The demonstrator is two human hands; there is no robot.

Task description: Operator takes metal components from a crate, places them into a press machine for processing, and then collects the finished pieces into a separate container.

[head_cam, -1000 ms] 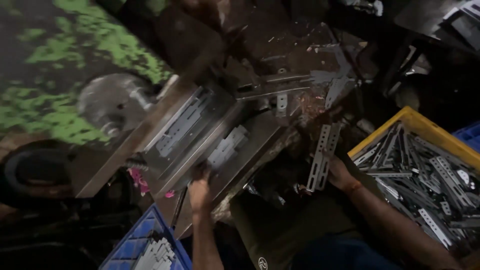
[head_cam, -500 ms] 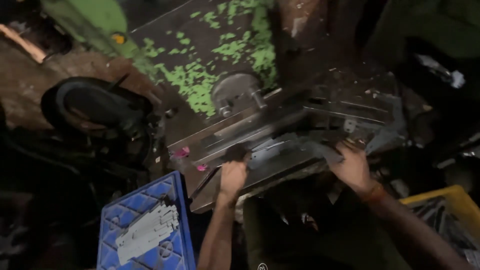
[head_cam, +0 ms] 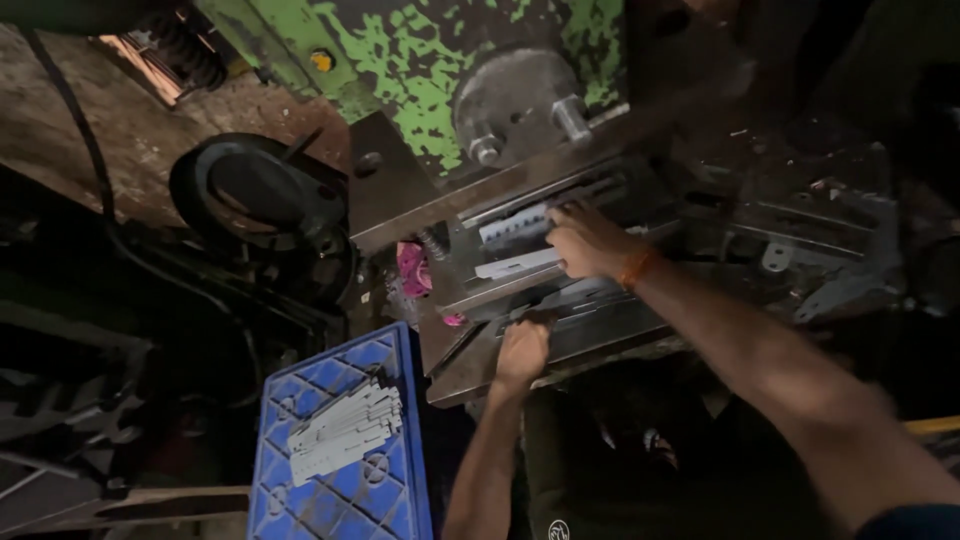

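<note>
My right hand (head_cam: 585, 240) reaches into the die area of a green, paint-chipped press machine (head_cam: 440, 60) and its fingers hold a flat grey metal strip (head_cam: 515, 264) lying on the die. A second perforated strip (head_cam: 515, 226) lies just behind it. My left hand (head_cam: 522, 348) rests with curled fingers on the front edge of the steel press bed (head_cam: 600, 335); whether it grips anything is unclear.
A blue plastic crate (head_cam: 340, 490) holding a stack of metal strips (head_cam: 345, 425) stands at the lower left. A black round motor housing (head_cam: 255, 195) sits left of the press. Metal brackets (head_cam: 820, 230) lie on the bed at right. A pink rag (head_cam: 412, 268) hangs by the die.
The view swung left. My right hand moved from the bed's right side into the die and took hold of a strip. My left hand stays on the bed edge.
</note>
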